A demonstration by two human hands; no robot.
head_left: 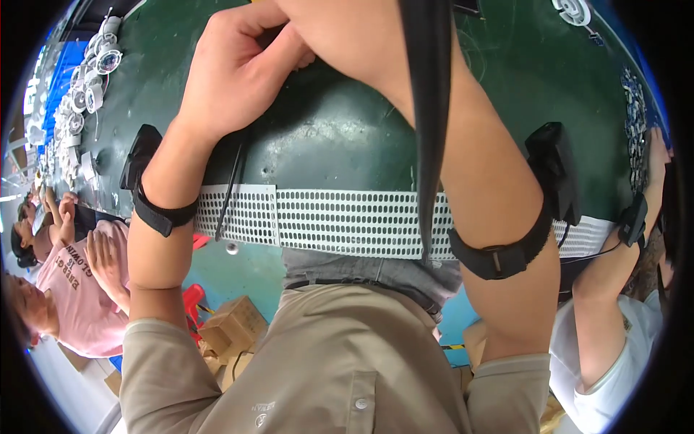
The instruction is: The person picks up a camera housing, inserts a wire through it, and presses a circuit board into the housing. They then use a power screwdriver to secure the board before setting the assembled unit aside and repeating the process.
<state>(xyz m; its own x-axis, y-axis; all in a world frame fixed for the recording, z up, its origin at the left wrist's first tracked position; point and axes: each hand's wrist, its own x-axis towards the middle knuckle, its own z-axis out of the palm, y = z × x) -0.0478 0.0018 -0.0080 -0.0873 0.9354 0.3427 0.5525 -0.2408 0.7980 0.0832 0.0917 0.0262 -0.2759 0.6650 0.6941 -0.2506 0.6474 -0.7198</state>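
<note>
Both my hands are together at the top edge, above a dark green worktable [340, 152]. My left hand [238, 76] is closed, with its thumb and fingers bent inward toward the other hand. Beside it, my right hand [336, 36] is partly cut off by the picture's edge; what shows of it looks curled. Whatever lies between the fingers is hidden, and only a sliver of yellow shows above the left hand. A black strap [426, 123] hangs in front of my right forearm. Each forearm wears a black band with a black device.
White round parts with wires [94, 79] are heaped at the left. Another white round part [573, 11] lies far right, near a row of small metallic pieces [636, 130]. A white perforated strip [347, 220] edges the table. People sit on both sides. Cardboard boxes [233, 329] stand below.
</note>
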